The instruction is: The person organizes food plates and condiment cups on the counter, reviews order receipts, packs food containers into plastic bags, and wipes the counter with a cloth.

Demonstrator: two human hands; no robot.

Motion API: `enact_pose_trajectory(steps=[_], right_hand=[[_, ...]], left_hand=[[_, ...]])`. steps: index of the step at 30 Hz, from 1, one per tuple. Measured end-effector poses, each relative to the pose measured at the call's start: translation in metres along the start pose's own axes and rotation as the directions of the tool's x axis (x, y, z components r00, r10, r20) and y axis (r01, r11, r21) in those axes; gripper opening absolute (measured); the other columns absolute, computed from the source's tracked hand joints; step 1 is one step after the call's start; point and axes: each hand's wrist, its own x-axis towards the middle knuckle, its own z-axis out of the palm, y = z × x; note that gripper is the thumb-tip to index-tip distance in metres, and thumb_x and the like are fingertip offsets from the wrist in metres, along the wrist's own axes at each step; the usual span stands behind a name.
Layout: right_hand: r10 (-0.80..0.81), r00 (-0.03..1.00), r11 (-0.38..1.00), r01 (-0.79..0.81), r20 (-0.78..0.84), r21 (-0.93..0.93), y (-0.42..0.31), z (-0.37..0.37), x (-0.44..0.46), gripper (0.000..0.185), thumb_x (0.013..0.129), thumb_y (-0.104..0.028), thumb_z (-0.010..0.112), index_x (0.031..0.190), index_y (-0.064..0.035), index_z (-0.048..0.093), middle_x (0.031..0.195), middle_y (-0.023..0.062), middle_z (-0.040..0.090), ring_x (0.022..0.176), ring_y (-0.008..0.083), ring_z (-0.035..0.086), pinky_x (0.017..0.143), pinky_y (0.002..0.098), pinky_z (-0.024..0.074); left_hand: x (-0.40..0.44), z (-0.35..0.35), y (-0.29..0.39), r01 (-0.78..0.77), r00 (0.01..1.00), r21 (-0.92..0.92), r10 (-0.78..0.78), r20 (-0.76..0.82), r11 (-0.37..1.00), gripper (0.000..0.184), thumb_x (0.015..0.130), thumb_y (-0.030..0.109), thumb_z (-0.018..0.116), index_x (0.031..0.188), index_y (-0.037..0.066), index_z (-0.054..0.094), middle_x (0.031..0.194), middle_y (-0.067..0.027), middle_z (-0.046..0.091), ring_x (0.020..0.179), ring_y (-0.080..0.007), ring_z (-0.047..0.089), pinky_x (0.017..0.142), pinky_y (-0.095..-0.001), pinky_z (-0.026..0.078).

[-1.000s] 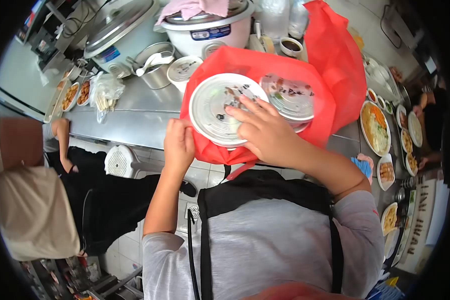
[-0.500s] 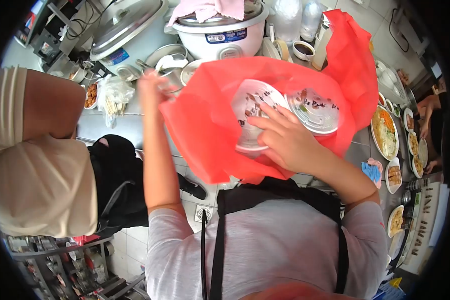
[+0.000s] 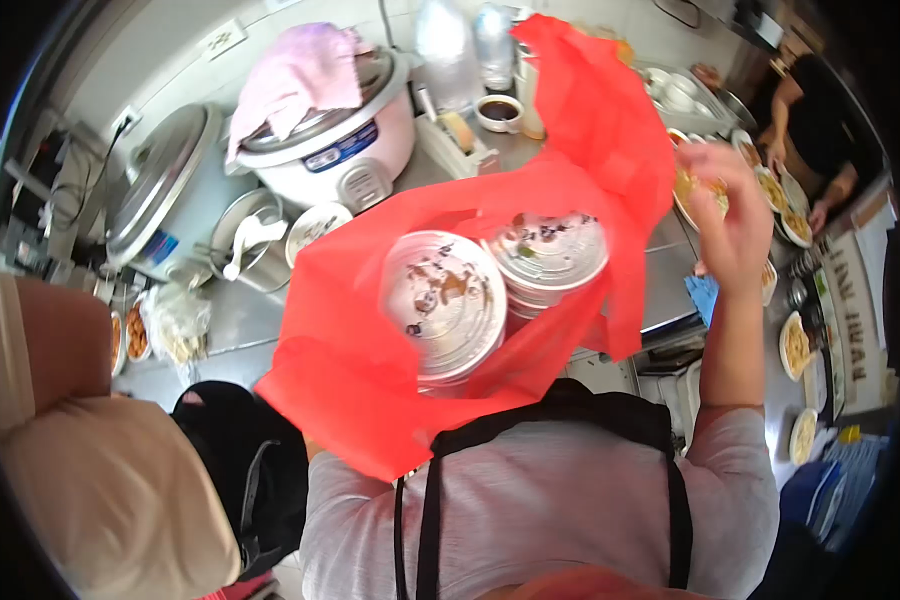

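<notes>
A red cloth-like bag (image 3: 320, 340) spreads open in front of my chest. Inside it are round takeout containers (image 3: 445, 300) with clear lids marked in dark handwriting; a second group (image 3: 550, 255) sits at the right, apparently stacked. My right hand (image 3: 732, 215) is raised right of the bag, apart from it, its fingers loosely bent with nothing in them. The bag hides my left hand and most of that forearm, so its hold cannot be seen.
Behind the bag stand a white rice cooker (image 3: 315, 150) with a pink cloth (image 3: 305, 80), a larger grey cooker (image 3: 170, 200), a metal pot (image 3: 245, 235) and a bowl of dark sauce (image 3: 498, 112). One person (image 3: 100, 480) stands close at left; another (image 3: 820, 120) works at far right near plated food.
My right hand has left the container lids and moved up to the right. The bag has shifted left and nearer my body, and my left hand has gone out of sight behind it.
</notes>
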Motion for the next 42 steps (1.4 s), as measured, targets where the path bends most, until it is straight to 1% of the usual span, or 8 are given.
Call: enact_pose_trajectory(steps=[6, 12, 16, 19, 22, 28, 32, 42], right_hand=[[0.278, 0.961, 0.954, -0.277, -0.011, -0.111, 0.096, 0.019, 0.042, 0.022, 0.075, -0.011, 0.051, 0.096, -0.0048, 0.054, 0.093, 0.0093, 0.057, 0.084, 0.02, 0.056, 0.076, 0.0304, 0.043], [-0.366, 0.907, 0.607, 0.063, -0.209, -0.792, 0.146, 0.108, 0.072, 0.032, 0.072, -0.012, 0.05, 0.102, -0.0014, 0.05, 0.084, 0.0195, 0.058, 0.068, 0.0316, 0.057, 0.063, 0.0358, 0.0457], [0.439, 0.89, 0.744, -0.285, 0.122, -0.604, 0.156, 0.102, 0.094, 0.031, 0.071, -0.011, 0.046, 0.1, -0.0128, 0.056, 0.095, 0.0131, 0.057, 0.085, 0.0284, 0.055, 0.075, 0.0378, 0.0431], [0.472, 0.875, 0.824, -0.481, -0.109, -0.3, 0.183, 0.061, 0.095, 0.028, 0.069, -0.012, 0.05, 0.096, -0.0084, 0.058, 0.086, 0.0097, 0.06, 0.077, 0.0225, 0.057, 0.069, 0.0322, 0.0439], [0.442, 0.837, 0.758, -0.541, 0.321, 0.366, 0.218, -0.018, 0.082, 0.055, 0.074, -0.022, 0.052, 0.121, -0.0047, 0.031, 0.115, 0.0254, 0.041, 0.089, 0.0343, 0.054, 0.074, 0.04, 0.0445], [0.667, 0.742, 0.645, -0.616, 0.06, 0.453, 0.247, -0.09, 0.004, 0.023, 0.07, -0.014, 0.059, 0.089, -0.0008, 0.058, 0.082, 0.0011, 0.058, 0.073, 0.0104, 0.053, 0.068, 0.0241, 0.0409], [0.629, 0.743, 0.76, -0.65, 0.229, 0.022, 0.251, -0.11, 0.003, 0.029, 0.068, -0.019, 0.061, 0.09, -0.0015, 0.055, 0.073, 0.0003, 0.056, 0.064, 0.0104, 0.052, 0.057, 0.0239, 0.0406], [-0.12, 0.961, 0.567, -0.139, 0.249, 0.812, 0.161, -0.122, 0.098, 0.037, 0.077, -0.025, 0.05, 0.102, 0.0013, 0.043, 0.085, 0.0158, 0.052, 0.068, 0.0269, 0.056, 0.057, 0.0344, 0.0474]], left_hand=[[-0.004, -0.032, 0.014, -0.011, 1.0, -0.005, 0.011, 0.007, 1.0, 0.014, 0.08, 0.016, 0.043, 0.09, 0.006, 0.043, 0.066, -0.0042, 0.049, 0.048, -0.0127, 0.047, 0.045, -0.0232, 0.04], [-0.031, -0.098, 0.055, -0.032, 0.999, 0.02, 0.032, -0.01, 0.999, 0.012, 0.08, 0.016, 0.043, 0.087, 0.006, 0.044, 0.063, -0.0038, 0.049, 0.047, -0.0118, 0.046, 0.044, -0.0226, 0.04], [-0.058, -0.134, 0.086, -0.047, 0.998, 0.049, 0.049, -0.03, 0.998, 0.011, 0.08, 0.015, 0.042, 0.085, 0.005, 0.044, 0.062, -0.0036, 0.049, 0.047, -0.0112, 0.046, 0.043, -0.0222, 0.04], [-0.08, -0.156, 0.103, -0.052, 0.997, 0.074, 0.056, -0.057, 0.996, 0.011, 0.08, 0.015, 0.042, 0.083, 0.005, 0.045, 0.061, -0.0034, 0.048, 0.047, -0.0107, 0.046, 0.043, -0.0219, 0.04], [-0.106, -0.169, 0.121, -0.061, 0.994, 0.105, 0.069, -0.079, 0.993, 0.011, 0.08, 0.015, 0.042, 0.082, 0.005, 0.045, 0.059, -0.0032, 0.048, 0.046, -0.0103, 0.046, 0.042, -0.0216, 0.04], [-0.176, -0.153, 0.172, -0.123, 0.987, 0.189, 0.14, -0.076, 0.974, 0.012, 0.081, 0.015, 0.041, 0.078, 0.004, 0.046, 0.057, -0.0028, 0.048, 0.046, -0.0093, 0.045, 0.041, -0.021, 0.04], [-0.219, -0.11, 0.21, -0.221, 0.975, 0.197, 0.223, 0.008, 0.955, 0.013, 0.081, 0.015, 0.041, 0.076, 0.004, 0.047, 0.056, -0.0025, 0.048, 0.045, -0.0087, 0.045, 0.041, -0.0206, 0.04], [-0.384, 0.147, 0.246, -0.57, 0.743, 0.016, 0.507, 0.437, 0.821, 0.019, 0.085, 0.014, 0.039, 0.083, -0.002, 0.05, 0.07, -0.0082, 0.058, 0.053, -0.0089, 0.055, 0.049, -0.0163, 0.049]])
